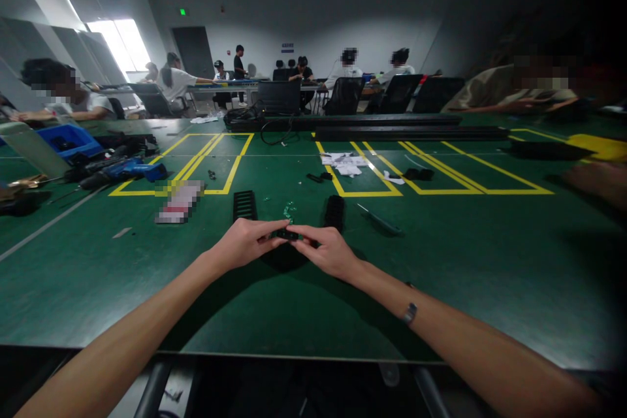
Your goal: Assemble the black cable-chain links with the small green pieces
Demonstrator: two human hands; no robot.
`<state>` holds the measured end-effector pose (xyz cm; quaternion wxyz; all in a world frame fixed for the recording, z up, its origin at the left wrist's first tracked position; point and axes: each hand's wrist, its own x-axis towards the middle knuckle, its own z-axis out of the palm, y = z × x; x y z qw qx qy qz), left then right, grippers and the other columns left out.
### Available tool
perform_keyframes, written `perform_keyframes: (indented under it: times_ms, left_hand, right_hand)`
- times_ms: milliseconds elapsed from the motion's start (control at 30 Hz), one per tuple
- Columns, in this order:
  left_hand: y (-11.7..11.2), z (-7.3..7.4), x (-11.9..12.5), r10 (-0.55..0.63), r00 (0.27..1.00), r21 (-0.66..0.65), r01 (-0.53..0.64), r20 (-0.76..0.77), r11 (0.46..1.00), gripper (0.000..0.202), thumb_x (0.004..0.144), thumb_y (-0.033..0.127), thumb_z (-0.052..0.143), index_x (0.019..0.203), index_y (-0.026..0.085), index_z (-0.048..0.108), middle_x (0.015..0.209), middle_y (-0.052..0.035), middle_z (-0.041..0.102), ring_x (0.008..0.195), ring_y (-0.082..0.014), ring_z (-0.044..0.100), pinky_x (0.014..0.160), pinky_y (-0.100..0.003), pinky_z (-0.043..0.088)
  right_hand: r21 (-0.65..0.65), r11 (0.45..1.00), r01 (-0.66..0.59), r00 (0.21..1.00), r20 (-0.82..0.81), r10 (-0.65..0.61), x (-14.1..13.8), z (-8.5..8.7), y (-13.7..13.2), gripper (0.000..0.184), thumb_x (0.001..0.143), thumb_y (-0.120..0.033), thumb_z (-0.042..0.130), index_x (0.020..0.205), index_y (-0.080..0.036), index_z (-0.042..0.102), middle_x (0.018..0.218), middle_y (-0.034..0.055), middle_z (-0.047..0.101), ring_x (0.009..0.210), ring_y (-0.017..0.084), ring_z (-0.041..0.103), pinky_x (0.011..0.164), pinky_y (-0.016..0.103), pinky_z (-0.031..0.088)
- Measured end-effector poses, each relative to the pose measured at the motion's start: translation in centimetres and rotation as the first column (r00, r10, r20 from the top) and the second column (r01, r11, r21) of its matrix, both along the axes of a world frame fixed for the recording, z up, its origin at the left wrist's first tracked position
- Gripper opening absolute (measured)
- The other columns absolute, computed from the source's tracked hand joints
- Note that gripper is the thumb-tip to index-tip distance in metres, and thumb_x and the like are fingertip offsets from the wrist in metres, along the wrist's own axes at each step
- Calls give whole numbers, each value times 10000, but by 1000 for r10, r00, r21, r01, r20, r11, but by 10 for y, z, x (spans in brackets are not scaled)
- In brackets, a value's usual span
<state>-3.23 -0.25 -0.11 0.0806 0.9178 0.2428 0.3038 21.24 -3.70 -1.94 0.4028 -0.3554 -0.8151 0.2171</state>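
Observation:
My left hand (245, 240) and my right hand (333, 248) meet in front of me over the green table. Their fingertips pinch a small black plastic piece (288, 234) from both sides. Just beyond the left hand stands a black ribbed strip like a cable drag chain (244, 205). A similar black ribbed section (334, 211) rises behind the right hand. Whether these parts join the pinched piece is hidden by the hands and shadow. Several tiny shiny green bits (289, 210) lie just past the fingertips.
A screwdriver-like tool (379, 219) lies to the right. White paper scraps (345, 162) and long black bars (411, 133) are farther back. At left are a blue power drill (147, 170), a blue bin (68, 144) and a blurred-out packet (180, 202). Other people sit around.

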Motion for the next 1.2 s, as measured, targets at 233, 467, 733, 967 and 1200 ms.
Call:
perform_keyframes:
  times_ms: [233,467,733,967,1200]
  left_hand:
    - [-2,3,2,18,1000,-10,-18,-8,1000,431,941,359,606,1309,135,616,754,-44,699,578,-85,570,571,-182,443]
    - [-5,7,2,-3,999,-5,2,-35,1000,475,938,407,605,1337,148,595,785,-52,714,585,-93,584,580,-190,447]
    - [-5,6,3,-2,999,-42,0,-47,999,461,941,376,606,1347,158,583,840,-52,727,591,-88,594,577,-182,436]
    - [-5,0,4,-4,999,-123,-1,-40,992,459,960,360,567,1365,144,558,728,-14,656,566,-73,532,556,-175,377]
    - [-9,2,8,31,999,-193,-33,-16,981,452,964,367,552,1368,164,541,627,43,542,530,-66,453,545,-180,320]
  right_hand:
    - [10,1000,-10,1000,2,10,0,0,0,335,941,-278,592,1243,-171,690,698,12,647,560,103,508,576,204,394]
    - [-16,998,-64,998,-5,64,1,2,-2,341,949,-306,595,1258,-190,682,712,15,661,555,107,511,559,210,390]
    - [-13,997,-81,996,-23,81,-1,5,-4,342,930,-233,598,1258,-166,667,675,-18,622,542,91,505,563,203,382]
    - [-16,996,-87,996,-15,87,0,5,-4,351,937,-220,577,1274,-161,654,658,-21,611,541,97,506,574,217,385]
    - [19,998,-67,997,-42,67,-2,3,-3,323,924,-214,595,1230,-141,666,674,-11,624,545,103,518,560,216,396]
